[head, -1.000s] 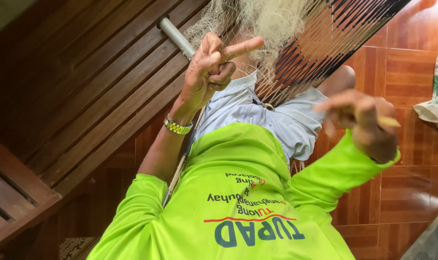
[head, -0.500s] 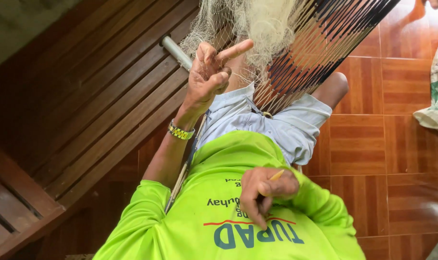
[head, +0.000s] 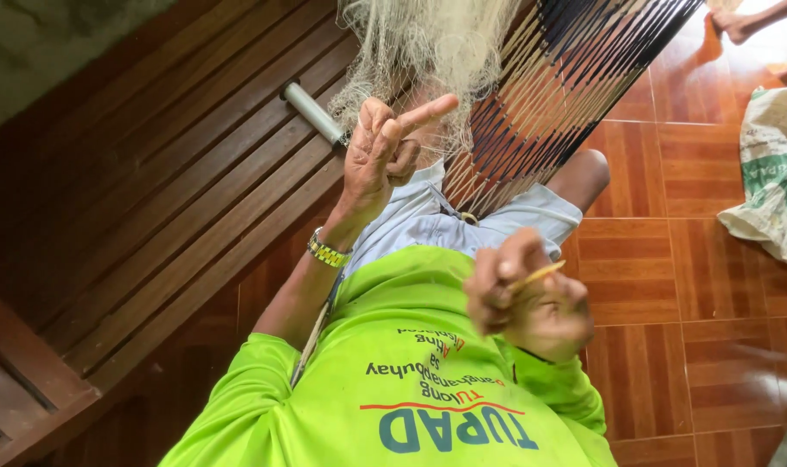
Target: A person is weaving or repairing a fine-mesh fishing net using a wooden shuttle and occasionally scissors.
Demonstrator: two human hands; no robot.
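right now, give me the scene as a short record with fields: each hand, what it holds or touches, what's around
left hand: raised, fingers spread in the pale fishing net, strands looped over them
right hand: closed on a thin yellowish netting needle, held over the lap
wrist: beaded bracelet on the left
clothing: bright green long-sleeved shirt, pale blue shorts
nearby: wooden bench, grey tube, dark cords, woven sack
floor: red-brown tiles
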